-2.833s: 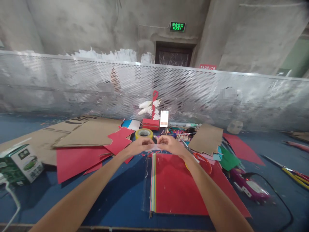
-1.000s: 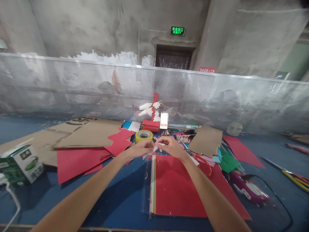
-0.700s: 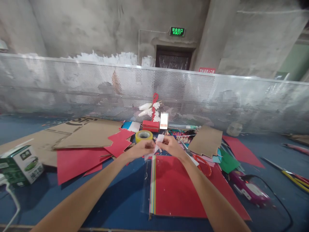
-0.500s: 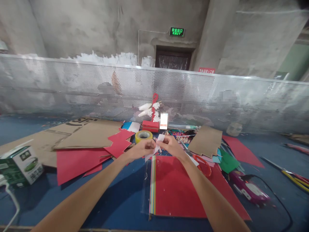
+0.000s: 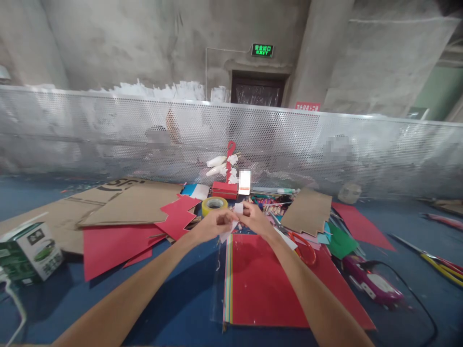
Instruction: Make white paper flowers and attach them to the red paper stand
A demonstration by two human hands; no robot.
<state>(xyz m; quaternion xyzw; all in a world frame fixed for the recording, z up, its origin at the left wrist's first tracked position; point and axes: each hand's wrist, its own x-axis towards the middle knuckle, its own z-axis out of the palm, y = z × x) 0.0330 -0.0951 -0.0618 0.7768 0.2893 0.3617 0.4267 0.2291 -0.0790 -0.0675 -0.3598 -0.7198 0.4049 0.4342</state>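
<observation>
Pinching a small, thin white paper strip (image 5: 238,208) between both hands, I have it slanting, one end poking up beyond my right fingertips, the other hanging below my left. My left hand (image 5: 213,225) is mostly curled, thumb and forefinger nearly closed on the strip; my right hand (image 5: 256,219) is bent likewise, its tips on the upper part. Something this flimsy would likely droop or crease otherwise, hence the light two-handed hold; whether my lower fingers touch it, I cannot tell.

Taking the strip as the dial's centre, the yellow roll of tape (image 5: 214,205) lies flat at ten o'clock, the red-handled scissors (image 5: 307,255) at four, perhaps for my right hand's reach. The squared stack of red-topped coloured sheets (image 5: 267,284) lies flat towards five.
</observation>
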